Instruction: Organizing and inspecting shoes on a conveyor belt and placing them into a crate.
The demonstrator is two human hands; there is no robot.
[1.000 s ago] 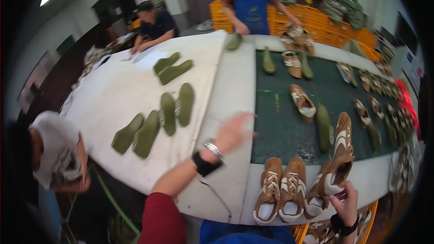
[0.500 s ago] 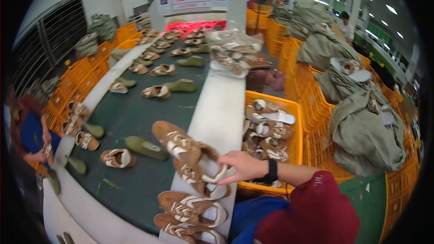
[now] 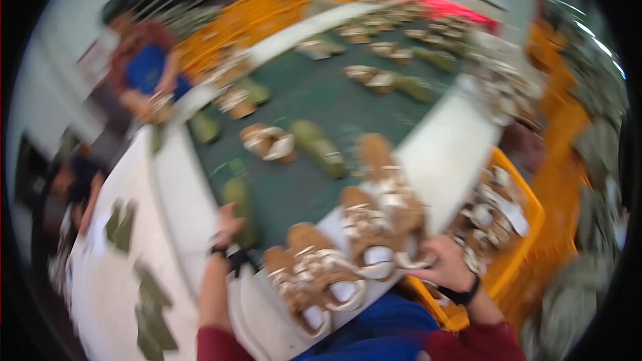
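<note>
My right hand (image 3: 447, 264) is closed at the heel of a brown-and-white sneaker (image 3: 394, 194), the farthest right of a row. Several more such sneakers, among them a middle one (image 3: 324, 264), stand side by side on the white ledge (image 3: 438, 150), toes pointing away from me. My left hand (image 3: 229, 226) reaches over the near left edge of the green conveyor belt (image 3: 294, 87). Its blurred fingers look apart, holding nothing visible, beside a green shoe last (image 3: 239, 207). Farther up the belt, another green last (image 3: 317, 150) lies next to a sneaker (image 3: 267, 144).
A yellow crate (image 3: 518, 254) of sneakers stands at my right. Bagged sneakers (image 3: 501, 83) rest on the ledge beyond. Across the belt a person (image 3: 150, 70) handles a sneaker. Flat green pieces (image 3: 150, 314) lie on the white table (image 3: 107, 281) at left.
My view has turned left and is blurred. My left hand has come into view beside a green last. The sneaker at my right hand now sits lower, in line with the row.
</note>
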